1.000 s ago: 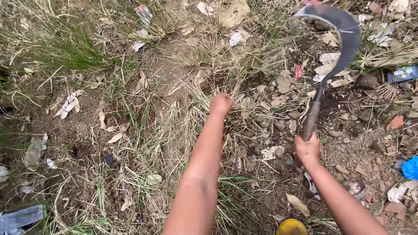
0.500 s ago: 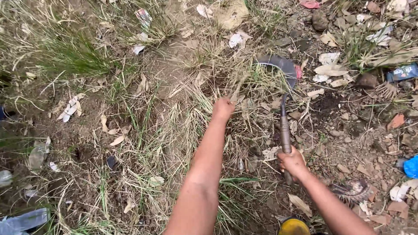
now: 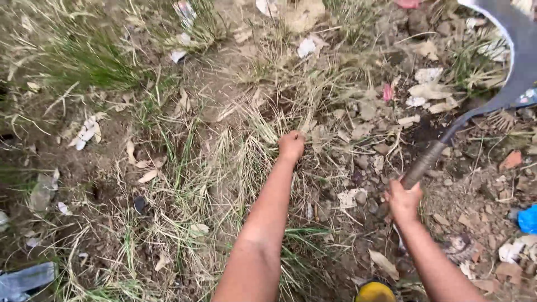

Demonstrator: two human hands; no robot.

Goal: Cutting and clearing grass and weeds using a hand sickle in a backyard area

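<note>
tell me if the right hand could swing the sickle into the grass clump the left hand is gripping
Probably yes. The right hand holds the sickle raised to the right, and only low stones and dry leaves lie between it and the grass clump. The left hand sits close to the cutting line.

Sickle [image 3: 512, 61]: dk grey blade w/ pale edge, brown handle. Grass [image 3: 263, 128]: straw-yellow, some green. Soil [image 3: 464, 196]: brown. Wrapper [image 3: 387, 92]: pink-red. Plastic scrap [image 3: 528, 218]: bright blue. Round cap [image 3: 375, 292]: yellow. Paper bits [image 3: 85, 133]: white.
</note>
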